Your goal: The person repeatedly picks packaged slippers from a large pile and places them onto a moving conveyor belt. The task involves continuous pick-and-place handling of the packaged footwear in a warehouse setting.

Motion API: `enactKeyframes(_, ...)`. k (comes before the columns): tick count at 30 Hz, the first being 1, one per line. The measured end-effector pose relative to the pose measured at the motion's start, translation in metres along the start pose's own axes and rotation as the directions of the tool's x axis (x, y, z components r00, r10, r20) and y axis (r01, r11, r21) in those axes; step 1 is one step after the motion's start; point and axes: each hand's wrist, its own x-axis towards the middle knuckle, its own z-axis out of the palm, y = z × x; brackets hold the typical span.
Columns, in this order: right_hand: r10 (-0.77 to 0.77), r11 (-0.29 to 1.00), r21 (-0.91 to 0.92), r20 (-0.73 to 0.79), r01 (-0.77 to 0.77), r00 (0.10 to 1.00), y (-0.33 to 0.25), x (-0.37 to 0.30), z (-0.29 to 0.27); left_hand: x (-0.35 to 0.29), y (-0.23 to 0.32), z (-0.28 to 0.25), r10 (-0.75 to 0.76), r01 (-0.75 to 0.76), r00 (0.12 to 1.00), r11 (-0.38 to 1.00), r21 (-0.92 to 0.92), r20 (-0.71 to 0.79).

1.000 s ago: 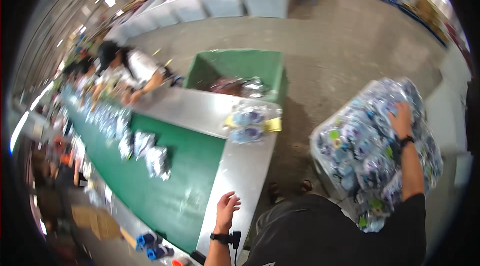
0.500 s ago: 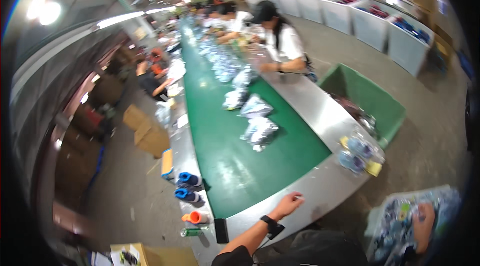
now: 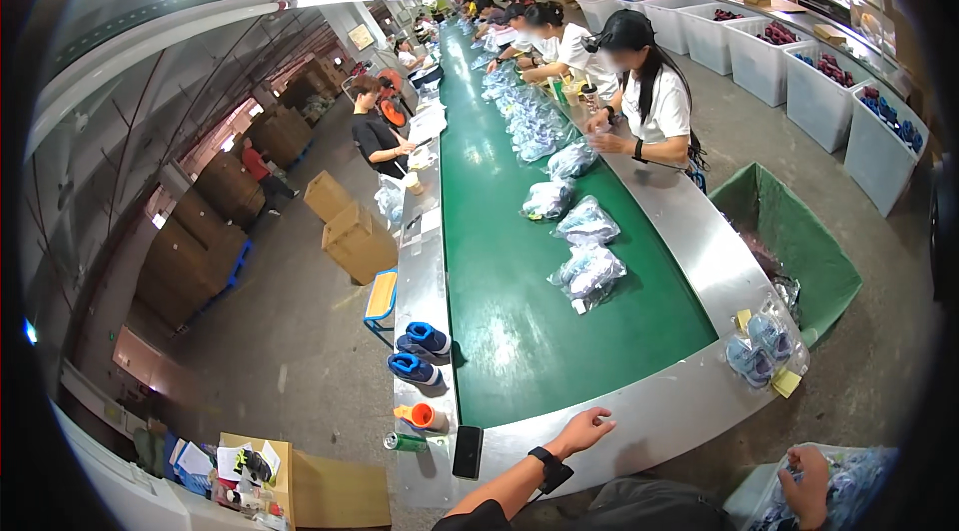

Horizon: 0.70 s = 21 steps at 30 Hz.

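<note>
Over the metal end of the conveyor table, my left hand is held palm down with its fingers loosely apart and nothing in them. A dark band circles that wrist. At the lower right, my right hand is above a tub filled with clear-bagged items; its fingers are apart and no item shows in them. A pair of shoes in a clear bag, with yellow pieces beside it, lies on the metal corner. Several clear bags of pale shoes rest on the green belt.
Blue shoes, an orange cup, a green can and a black phone stand or lie along the left metal edge. A green bin is beyond the right corner. Co-workers line both sides.
My view has turned, so the belt and table sit farther right. My right hand has shifted toward the near-left side of the tub. My left hand stays over the metal surface.
</note>
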Motion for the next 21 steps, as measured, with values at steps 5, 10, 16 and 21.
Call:
enactKeyframes(5, -0.03, 0.999, 0.036, -0.037, 0.031, 0.999, 0.012, -0.005, 0.013, 0.007, 0.0, -0.011, 0.001, -0.002, 1.0, 1.0, 0.024, 0.017)
enactKeyframes(10, -0.008, 1.0, 0.015, -0.06, 0.009, 0.998, 0.019, -0.02, 0.021, 0.022, 0.007, -0.021, 0.025, -0.027, 0.999, 0.998, 0.052, 0.032)
enactKeyframes(16, -0.005, 0.974, -0.223, 0.103, 0.028, 0.995, 0.019, -0.029, -0.002, 0.045, 0.025, -0.046, 0.095, -0.102, 0.994, 0.98, 0.168, 0.049)
enactKeyframes(21, 0.18, 0.978, -0.132, 0.143, -0.162, 0.973, 0.002, -0.032, -0.005, 0.067, 0.045, -0.075, 0.137, -0.133, 0.991, 0.959, 0.251, 0.002)
